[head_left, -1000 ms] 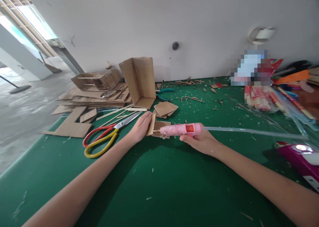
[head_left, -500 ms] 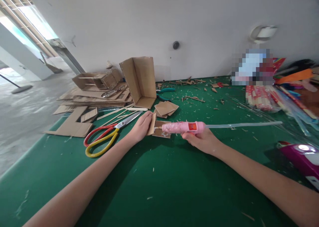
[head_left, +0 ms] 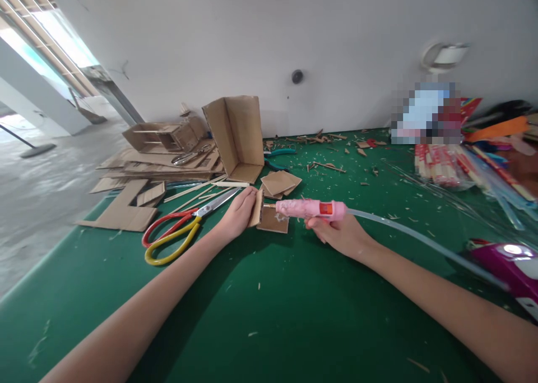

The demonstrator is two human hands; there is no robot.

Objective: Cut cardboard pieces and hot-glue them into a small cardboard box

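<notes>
My right hand [head_left: 341,235] is wrapped round a pink hot glue gun [head_left: 309,208], its nozzle pointing left. A long translucent glue stick [head_left: 414,235] trails from the gun's back end and bends down to the right. My left hand [head_left: 241,210] grips a small cardboard piece [head_left: 257,208] held upright, edge towards the gun. The nozzle tip is at that edge; whether it touches I cannot tell. Just below the nozzle lies a flat cardboard square [head_left: 274,221] with whitish marks. Scissors [head_left: 179,229] with one red and one yellow handle lie left of my left hand.
Behind stand a folded cardboard corner [head_left: 239,133] and stacked cardboard [head_left: 159,161]. Small cardboard squares [head_left: 281,184], thin wooden sticks [head_left: 195,194] and teal-handled pliers [head_left: 281,152] lie nearby. Scraps litter the green table [head_left: 235,327]. A purple object [head_left: 504,268] and packaged sticks [head_left: 439,167] are at right.
The glue gun has risen slightly and shifted a little, its nozzle now higher along the cardboard edge. The glue stick's rear end has swung down. My left hand stays in place.
</notes>
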